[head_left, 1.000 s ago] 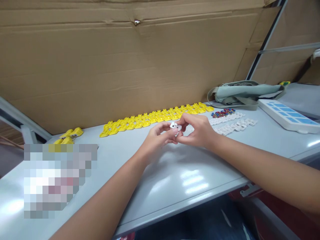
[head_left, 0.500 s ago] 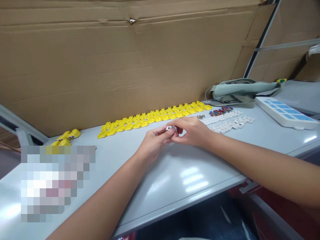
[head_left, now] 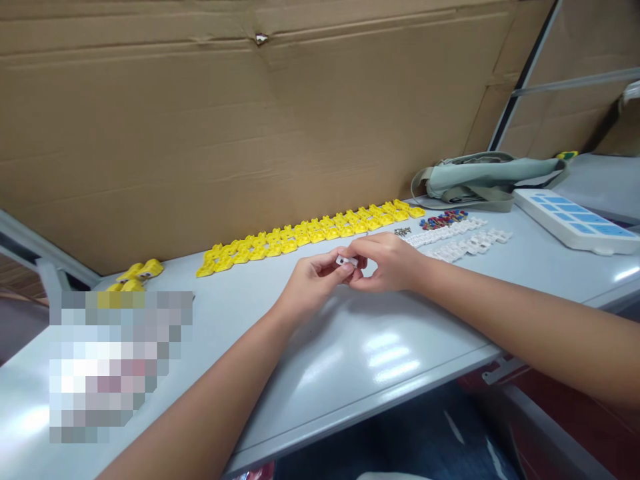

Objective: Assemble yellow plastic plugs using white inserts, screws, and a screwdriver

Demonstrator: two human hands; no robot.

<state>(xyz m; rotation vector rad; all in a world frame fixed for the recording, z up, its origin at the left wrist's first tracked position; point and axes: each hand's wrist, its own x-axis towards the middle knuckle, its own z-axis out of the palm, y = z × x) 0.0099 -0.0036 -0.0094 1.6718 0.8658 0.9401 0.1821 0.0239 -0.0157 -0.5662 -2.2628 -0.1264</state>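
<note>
Left hand [head_left: 311, 283] and right hand [head_left: 390, 262] pinching one small white part [head_left: 345, 261] together above grey table [head_left: 350, 347], yellow parts row [head_left: 310, 235] at 12 o'clock, white parts [head_left: 460, 241] at 2 o'clock

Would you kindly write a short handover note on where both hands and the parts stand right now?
Left hand: fingertips pinch a small white plastic piece above the grey table.
Right hand: grips the same piece from the other side.
Laid out behind: a row of yellow plastic parts, white parts in rows, small screws, coloured bits.
Done: a few yellow items lie apart at far left; whether they are finished is unclear.
Left: the rows appear untouched.
</note>
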